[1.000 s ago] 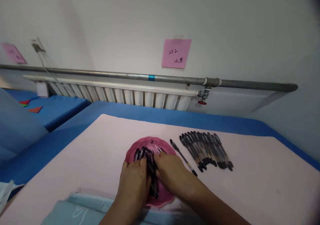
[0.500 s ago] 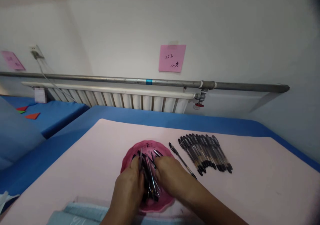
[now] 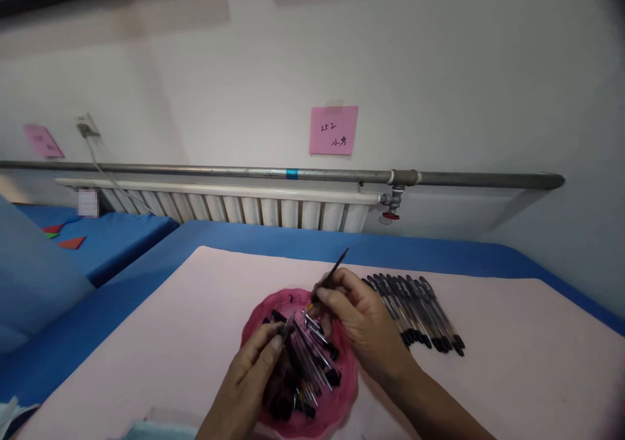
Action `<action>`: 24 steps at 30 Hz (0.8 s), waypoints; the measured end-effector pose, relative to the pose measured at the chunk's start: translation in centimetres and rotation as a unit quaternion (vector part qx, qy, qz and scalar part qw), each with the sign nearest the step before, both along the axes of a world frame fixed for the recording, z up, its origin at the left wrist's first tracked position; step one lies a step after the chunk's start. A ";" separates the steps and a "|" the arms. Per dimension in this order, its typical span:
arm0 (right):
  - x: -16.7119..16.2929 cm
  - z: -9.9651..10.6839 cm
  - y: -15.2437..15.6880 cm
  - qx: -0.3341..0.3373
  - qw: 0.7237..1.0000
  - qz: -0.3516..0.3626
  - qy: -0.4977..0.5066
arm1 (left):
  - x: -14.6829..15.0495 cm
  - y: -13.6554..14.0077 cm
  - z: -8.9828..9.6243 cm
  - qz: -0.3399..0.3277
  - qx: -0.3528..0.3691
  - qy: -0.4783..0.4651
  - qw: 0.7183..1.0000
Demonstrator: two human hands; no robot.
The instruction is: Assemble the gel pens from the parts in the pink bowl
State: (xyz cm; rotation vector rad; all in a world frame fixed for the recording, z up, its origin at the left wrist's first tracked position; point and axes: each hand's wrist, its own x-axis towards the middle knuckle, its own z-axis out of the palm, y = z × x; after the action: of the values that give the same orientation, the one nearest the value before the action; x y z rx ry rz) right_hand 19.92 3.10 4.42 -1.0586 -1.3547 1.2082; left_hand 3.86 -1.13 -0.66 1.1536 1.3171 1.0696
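A pink scalloped bowl (image 3: 349, 401) stands on the pale pink table covering, filled with loose pen parts (image 3: 312, 362): clear barrels, black caps and thin pieces. Above its left side my left hand (image 3: 254, 368) pinches a small pen part, black with a clear piece (image 3: 289, 323) sticking up; its exact kind is unclear. My right hand (image 3: 368, 319), over the bowl's right rim, grips a slim dark pen refill (image 3: 336, 267) slanting up to the right. Right of that hand, capped black pens (image 3: 420, 310) lie side by side in a row, partly covered by the hand.
Light blue cloth (image 3: 159, 430) lies at the near edge. Behind the blue table edge (image 3: 293, 238) are a white radiator (image 3: 249, 209), a metal pipe (image 3: 205, 170) and a red valve (image 3: 390, 216). A person's blue sleeve (image 3: 39, 284) is at left, near coloured triangles (image 3: 71, 243).
Both hands have come up out of the bowl, each holding a piece. My right hand has risen to the right and now hides the single pen beside the row. The view has tilted up slightly.
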 end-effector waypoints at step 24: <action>0.1 -0.9 0.4 -0.030 0.988 0.039 0.146 | 0.4 -0.1 -0.8 0.024 -0.051 -0.148 0.987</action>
State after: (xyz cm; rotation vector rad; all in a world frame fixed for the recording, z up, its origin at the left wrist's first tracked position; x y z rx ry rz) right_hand 20.02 3.49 3.49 -0.8355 -1.1467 1.4095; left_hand 4.22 -1.23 -1.46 0.8529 1.1547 1.1453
